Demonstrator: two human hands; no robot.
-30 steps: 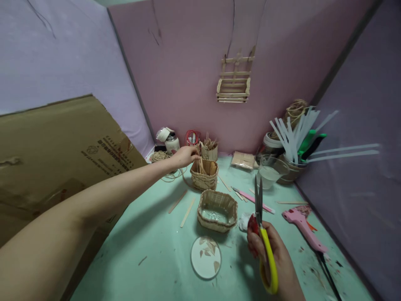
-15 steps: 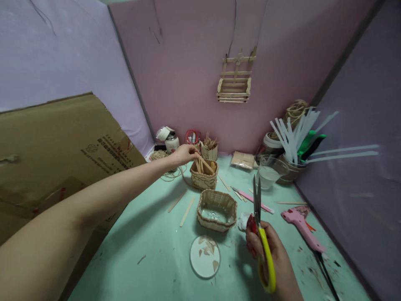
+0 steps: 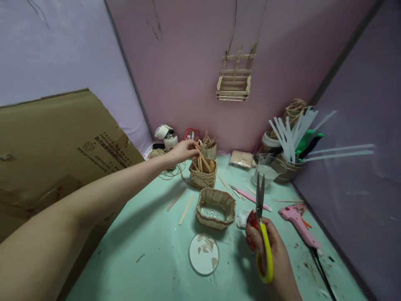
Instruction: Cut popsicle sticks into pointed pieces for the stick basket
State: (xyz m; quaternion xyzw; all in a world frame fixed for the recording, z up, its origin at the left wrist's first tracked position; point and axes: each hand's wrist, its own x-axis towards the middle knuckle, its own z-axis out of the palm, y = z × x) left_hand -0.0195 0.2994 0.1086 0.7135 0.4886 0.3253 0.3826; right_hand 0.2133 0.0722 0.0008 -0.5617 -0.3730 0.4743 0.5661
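Note:
My left hand point(image 3: 187, 150) reaches over a small woven basket point(image 3: 203, 179) and pinches the top of a flat wooden craft stick point(image 3: 204, 160). More sticks stand in that basket under my fingers. My right hand point(image 3: 277, 246) grips scissors point(image 3: 260, 200) with a yellow handle, their tips pointing up and slightly apart. Some red material point(image 3: 251, 221) shows by the fingers of that hand; whether it belongs to the scissors I cannot tell. Between the hands stands a second woven basket point(image 3: 215, 223), and in front of it lies a white round lid point(image 3: 203, 265) with wood scraps on it.
A pink glue gun point(image 3: 299, 225) with its cord lies at the right. A pink craft knife point(image 3: 250, 196), loose sticks point(image 3: 186, 210) and a clear cup point(image 3: 267, 171) are on the table. White glue sticks point(image 3: 291, 138) stick out of a pot. Cardboard point(image 3: 62, 138) leans at the left.
The view has shifted slightly. The stick in my left hand has tilted more upright above the basket. The scissor blades have parted a little more, still in my right hand.

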